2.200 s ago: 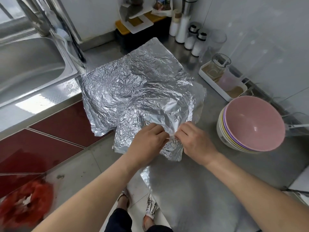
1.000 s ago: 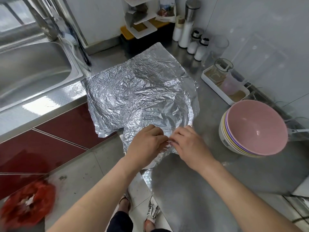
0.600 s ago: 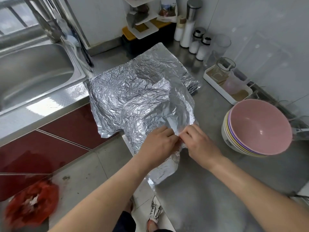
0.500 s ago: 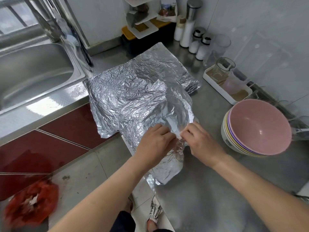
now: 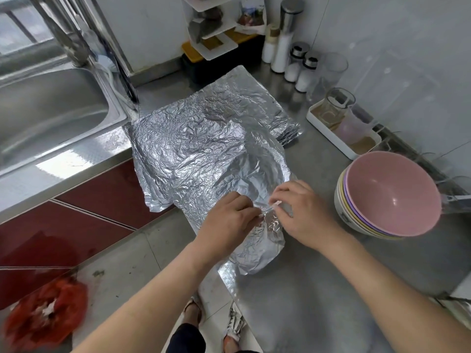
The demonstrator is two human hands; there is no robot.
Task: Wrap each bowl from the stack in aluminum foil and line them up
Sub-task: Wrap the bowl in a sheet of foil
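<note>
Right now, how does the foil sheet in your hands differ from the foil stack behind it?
The foil sheet is pinched between the left hand and right hand, its near part bunched and lifted; the foil stack lies flat, ungripped. The foil sheet overlaps the foil stack and extends nearer onto the counter; the foil stack shows layered edges at its far right corner. Both are crinkled silver foil.

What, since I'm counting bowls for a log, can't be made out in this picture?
Head view only:
1. Any bowl inside the crumpled aluminium foil sheet: the foil itself, plus the left hand and right hand pinching it, cover it.
2. Bowl count in the nested stack of bowls topped by a pink one: only rim edges show.
3. The red bundle at lower left: blurred.
</note>
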